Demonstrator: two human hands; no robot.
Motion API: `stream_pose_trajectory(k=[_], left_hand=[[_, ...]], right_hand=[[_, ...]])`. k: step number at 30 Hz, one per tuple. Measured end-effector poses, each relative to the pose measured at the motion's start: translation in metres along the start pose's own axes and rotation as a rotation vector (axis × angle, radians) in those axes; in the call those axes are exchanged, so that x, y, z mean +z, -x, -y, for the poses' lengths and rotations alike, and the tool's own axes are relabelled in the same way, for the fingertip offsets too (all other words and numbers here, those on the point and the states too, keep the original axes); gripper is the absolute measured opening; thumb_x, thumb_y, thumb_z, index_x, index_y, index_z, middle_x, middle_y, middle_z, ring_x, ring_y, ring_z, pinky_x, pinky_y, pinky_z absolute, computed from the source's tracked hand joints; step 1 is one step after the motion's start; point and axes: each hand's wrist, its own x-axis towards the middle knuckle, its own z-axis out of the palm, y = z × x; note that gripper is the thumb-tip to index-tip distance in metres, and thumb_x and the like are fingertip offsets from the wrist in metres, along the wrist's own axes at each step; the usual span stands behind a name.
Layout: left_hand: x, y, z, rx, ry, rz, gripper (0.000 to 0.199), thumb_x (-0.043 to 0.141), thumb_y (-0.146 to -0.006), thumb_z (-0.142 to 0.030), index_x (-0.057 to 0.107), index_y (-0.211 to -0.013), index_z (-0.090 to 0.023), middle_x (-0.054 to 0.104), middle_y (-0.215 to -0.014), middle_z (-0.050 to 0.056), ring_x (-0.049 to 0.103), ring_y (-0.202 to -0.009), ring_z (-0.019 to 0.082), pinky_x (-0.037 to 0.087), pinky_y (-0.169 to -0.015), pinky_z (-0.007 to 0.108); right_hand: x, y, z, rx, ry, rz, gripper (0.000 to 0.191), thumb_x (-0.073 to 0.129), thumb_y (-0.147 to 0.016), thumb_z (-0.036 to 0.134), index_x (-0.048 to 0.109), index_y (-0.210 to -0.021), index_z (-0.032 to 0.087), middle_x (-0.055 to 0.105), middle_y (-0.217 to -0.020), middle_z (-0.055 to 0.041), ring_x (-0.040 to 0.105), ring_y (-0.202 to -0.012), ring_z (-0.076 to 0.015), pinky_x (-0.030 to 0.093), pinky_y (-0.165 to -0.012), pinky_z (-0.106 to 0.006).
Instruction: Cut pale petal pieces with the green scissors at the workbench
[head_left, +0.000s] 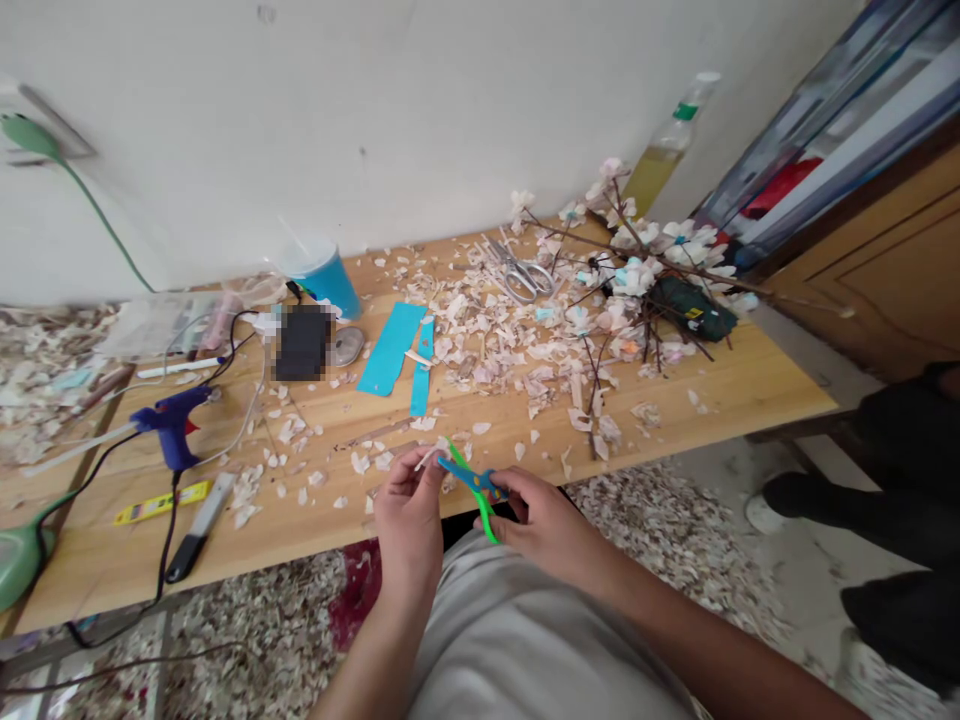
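Note:
Near the table's front edge, my left hand [411, 500] is closed, pinching a small pale scrap [433, 455] between thumb and fingers. My right hand [529, 515] grips scissors [472, 480] with one green and one blue half. Their blades are apart and point at the scrap. Just beyond my hands lie a wide blue strip [392, 350] and a narrow blue strip [422, 375], with a small white piece across the narrow one. Pale scraps [480, 340] are scattered over the wooden table [720, 400].
On the left are a blue glue gun [174, 420], a yellow packet [163, 502], a knife [201, 528] and a blue cup [330, 283]. Metal scissors [523, 275], flowered branches [637, 250] and a bottle [667, 150] are farther back. A person's dark-clothed legs [892, 500] show at right.

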Motion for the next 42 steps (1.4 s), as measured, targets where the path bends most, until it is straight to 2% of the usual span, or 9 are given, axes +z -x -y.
stream_pose_trajectory(k=[3, 8, 14, 20, 29, 34, 42], left_hand=[[-0.001, 0.003, 0.005, -0.001, -0.062, 0.029, 0.023, 0.080, -0.071, -0.032, 0.071, -0.087, -0.017, 0.071, -0.083, 0.002, 0.063, -0.076, 0.012, 0.049, -0.074, 0.022], [0.001, 0.005, 0.006, -0.017, -0.044, 0.042, 0.023, 0.080, -0.072, -0.032, 0.071, -0.087, -0.017, 0.071, -0.084, 0.002, 0.064, -0.079, 0.013, 0.051, -0.078, 0.024], [0.005, 0.006, 0.004, -0.035, 0.025, 0.039, 0.024, 0.079, -0.072, -0.035, 0.071, -0.086, -0.017, 0.071, -0.084, 0.003, 0.065, -0.078, 0.014, 0.053, -0.080, 0.026], [0.008, 0.006, 0.004, -0.032, 0.068, 0.054, 0.021, 0.080, -0.072, -0.034, 0.070, -0.080, -0.017, 0.071, -0.080, 0.002, 0.064, -0.075, 0.012, 0.054, -0.077, 0.025], [0.001, 0.002, 0.008, -0.046, -0.055, 0.116, 0.022, 0.079, -0.072, -0.036, 0.070, -0.079, -0.017, 0.070, -0.078, 0.002, 0.064, -0.072, 0.014, 0.053, -0.075, 0.026], [-0.001, 0.000, 0.002, -0.058, -0.142, 0.180, 0.023, 0.078, -0.073, -0.037, 0.071, -0.081, -0.016, 0.070, -0.074, 0.003, 0.063, -0.070, 0.013, 0.050, -0.074, 0.025], [-0.007, -0.009, -0.014, -0.077, -0.301, 0.316, 0.020, 0.078, -0.072, -0.035, 0.072, -0.076, -0.016, 0.066, -0.067, 0.002, 0.059, -0.065, 0.013, 0.046, -0.066, 0.022]], right_hand=[[0.002, -0.001, 0.002, 0.015, -0.032, 0.016, 0.030, 0.068, -0.076, 0.026, 0.067, -0.105, 0.017, 0.068, -0.091, -0.0041, 0.056, -0.073, -0.0149, 0.042, -0.065, -0.024], [0.005, 0.000, -0.003, 0.004, -0.060, -0.004, 0.023, 0.068, -0.078, 0.028, 0.068, -0.098, 0.018, 0.067, -0.086, -0.0021, 0.055, -0.072, -0.0143, 0.040, -0.062, -0.024], [0.006, 0.001, -0.005, -0.004, -0.024, -0.029, 0.022, 0.067, -0.080, 0.029, 0.069, -0.099, 0.018, 0.067, -0.085, -0.0023, 0.055, -0.071, -0.0146, 0.041, -0.064, -0.024], [0.006, 0.003, -0.004, -0.051, 0.088, -0.079, 0.023, 0.062, -0.080, 0.016, 0.066, -0.103, 0.017, 0.066, -0.096, -0.0051, 0.058, -0.081, -0.0168, 0.043, -0.072, -0.027], [0.006, 0.004, -0.006, -0.108, 0.231, -0.129, 0.022, 0.058, -0.083, 0.013, 0.061, -0.104, 0.018, 0.064, -0.101, -0.0078, 0.058, -0.094, -0.0210, 0.046, -0.085, -0.033], [0.007, 0.005, -0.013, -0.137, 0.309, -0.155, 0.025, 0.058, -0.085, 0.018, 0.058, -0.110, 0.018, 0.062, -0.106, -0.0096, 0.057, -0.105, -0.0245, 0.046, -0.093, -0.038], [-0.001, 0.005, -0.013, -0.166, 0.405, -0.150, 0.028, 0.060, -0.082, 0.018, 0.058, -0.110, 0.018, 0.061, -0.111, -0.0116, 0.055, -0.108, -0.0265, 0.045, -0.095, -0.040]])
